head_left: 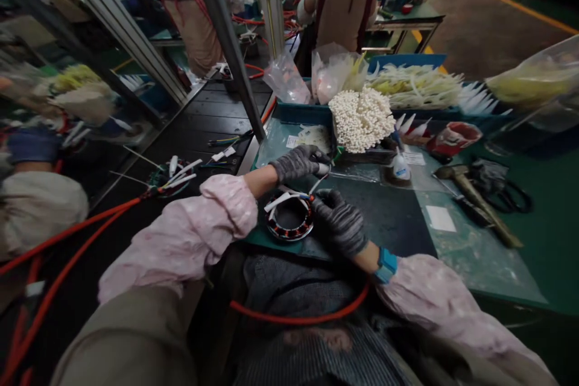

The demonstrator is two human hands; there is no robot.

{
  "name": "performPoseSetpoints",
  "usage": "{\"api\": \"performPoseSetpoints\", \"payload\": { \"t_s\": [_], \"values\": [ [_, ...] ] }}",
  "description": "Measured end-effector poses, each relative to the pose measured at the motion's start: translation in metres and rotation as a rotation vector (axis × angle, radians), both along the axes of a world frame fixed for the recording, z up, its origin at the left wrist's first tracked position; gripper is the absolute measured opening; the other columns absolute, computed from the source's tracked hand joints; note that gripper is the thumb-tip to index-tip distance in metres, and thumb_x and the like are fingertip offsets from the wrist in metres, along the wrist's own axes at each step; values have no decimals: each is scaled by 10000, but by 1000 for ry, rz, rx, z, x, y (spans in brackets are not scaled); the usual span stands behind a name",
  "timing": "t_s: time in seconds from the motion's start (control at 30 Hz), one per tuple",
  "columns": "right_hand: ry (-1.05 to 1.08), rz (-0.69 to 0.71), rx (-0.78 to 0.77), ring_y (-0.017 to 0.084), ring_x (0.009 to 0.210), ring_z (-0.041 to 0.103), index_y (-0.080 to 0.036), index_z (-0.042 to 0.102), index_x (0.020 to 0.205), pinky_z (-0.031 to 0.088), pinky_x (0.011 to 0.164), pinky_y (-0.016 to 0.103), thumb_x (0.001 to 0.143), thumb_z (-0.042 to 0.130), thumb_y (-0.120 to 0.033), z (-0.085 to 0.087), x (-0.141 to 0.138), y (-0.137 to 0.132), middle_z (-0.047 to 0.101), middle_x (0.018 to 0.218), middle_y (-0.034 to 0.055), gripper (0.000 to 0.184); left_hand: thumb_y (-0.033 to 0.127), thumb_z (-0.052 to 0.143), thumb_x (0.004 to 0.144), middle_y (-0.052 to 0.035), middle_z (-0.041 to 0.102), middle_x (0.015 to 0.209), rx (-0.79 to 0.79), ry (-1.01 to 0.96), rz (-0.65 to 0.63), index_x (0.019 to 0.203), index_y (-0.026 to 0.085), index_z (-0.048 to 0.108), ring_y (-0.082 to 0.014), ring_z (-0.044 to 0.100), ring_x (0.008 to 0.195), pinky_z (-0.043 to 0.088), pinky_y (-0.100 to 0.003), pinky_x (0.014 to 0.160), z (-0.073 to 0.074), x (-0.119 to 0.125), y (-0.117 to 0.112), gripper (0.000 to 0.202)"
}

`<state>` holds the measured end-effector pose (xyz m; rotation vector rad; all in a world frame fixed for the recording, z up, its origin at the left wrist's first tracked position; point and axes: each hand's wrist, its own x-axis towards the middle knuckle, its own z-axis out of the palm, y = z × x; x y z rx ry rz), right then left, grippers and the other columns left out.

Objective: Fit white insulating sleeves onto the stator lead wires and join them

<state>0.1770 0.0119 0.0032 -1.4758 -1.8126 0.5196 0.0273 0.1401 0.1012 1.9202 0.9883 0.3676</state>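
Observation:
A round motor stator with copper windings (289,223) lies on the green table near its front edge. My right hand (339,220), in a grey knit glove, rests closed on the stator's right side and pinches a thin wire end. My left hand (298,163), gloved too, is closed around a small white sleeve piece just above the stator. White sleeved leads (283,199) cross the top of the stator between both hands.
A heap of small white parts (362,117) fills a blue tray (294,111) behind the hands. A glue bottle (400,166), a hammer (479,196), scissors (506,190) and red tape (456,136) lie to the right. Another stator (174,175) sits on the black conveyor (212,111). Other workers stand beyond.

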Motion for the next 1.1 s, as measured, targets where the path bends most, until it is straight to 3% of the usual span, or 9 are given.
{"api": "performPoseSetpoints", "payload": {
  "t_s": [0.17, 0.27, 0.33, 0.4, 0.53, 0.67, 0.83, 1.0, 1.1],
  "values": [
    [142, 115, 175, 242, 884, 748, -239, 774, 1034, 598, 765, 346, 1027, 597, -394, -12, 6, 7, 800, 1078, 114, 235, 279, 721, 894, -54, 771, 993, -80, -176, -167, 1017, 167, 706, -213, 729, 951, 585, -350, 898, 9, -34, -51, 168],
    [352, 97, 277, 217, 1029, 748, -270, 758, 1065, 619, 933, 362, 1070, 568, -388, -8, 18, 0, 770, 1126, 71, 224, 227, 701, 902, -52, 766, 954, 65, -105, -305, 969, 181, 743, -215, 712, 947, 560, -359, 930, 8, -41, -73, 91],
    [472, 123, 339, 229, 1156, 731, -289, 736, 1249, 616, 1017, 390, 1093, 561, -477, 0, 28, -12, 738, 1235, 80, 301, 228, 726, 903, -45, 760, 940, 181, 5, -333, 998, 191, 765, -208, 697, 919, 549, -345, 915, 8, -38, -74, 109],
    [430, 305, 372, 253, 1233, 723, -316, 695, 1396, 624, 1046, 404, 1053, 620, -584, 12, 37, -26, 725, 1321, 88, 441, 254, 749, 907, -36, 766, 944, 214, 85, -371, 1073, 198, 769, -199, 691, 883, 543, -324, 870, 9, -34, -68, 176],
    [232, 522, 332, 188, 1064, 807, -360, 734, 1335, 668, 920, 301, 1073, 646, -283, 32, 47, -45, 816, 1177, 26, 286, 296, 746, 914, -41, 806, 1044, 164, 76, -452, 1176, 197, 735, -199, 736, 930, 559, -331, 899, 8, -26, -59, 280],
    [198, 312, 350, 182, 933, 832, -345, 795, 1197, 677, 820, 265, 1006, 753, -243, 41, 51, -49, 847, 1093, 21, 221, 372, 641, 994, -62, 819, 1077, 452, 54, -224, 1377, 189, 653, -244, 771, 1042, 458, -516, 1204, 0, -27, -77, 425],
    [256, 154, 274, 230, 862, 836, -333, 852, 1025, 695, 779, 334, 1006, 748, -408, 39, 53, -47, 863, 1012, 36, 129, 765, 571, 1002, -166, 804, 1194, 816, 34, -222, 1334, 118, 660, -328, 769, 1155, 546, -522, 1149, -12, -33, -106, 732],
    [466, -44, 152, 250, 790, 812, -303, 843, 915, 703, 741, 389, 865, 892, -407, 39, 38, -41, 859, 925, 28, 125, 315, 509, 1133, -132, 814, 1219, 1142, 247, -169, 1253, 132, 710, -263, 770, 1198, 577, -450, 1139, -35, -25, -116, 297],
    [722, -205, 89, 246, 787, 795, -268, 803, 873, 698, 743, 405, 847, 890, -425, 40, 16, -27, 844, 884, 27, 182, 183, 450, 1120, -176, 791, 1286, 1278, 352, -89, 1303, 78, 699, -283, 765, 1226, 590, -450, 1121, -49, -20, -119, 326]
  ]
}}
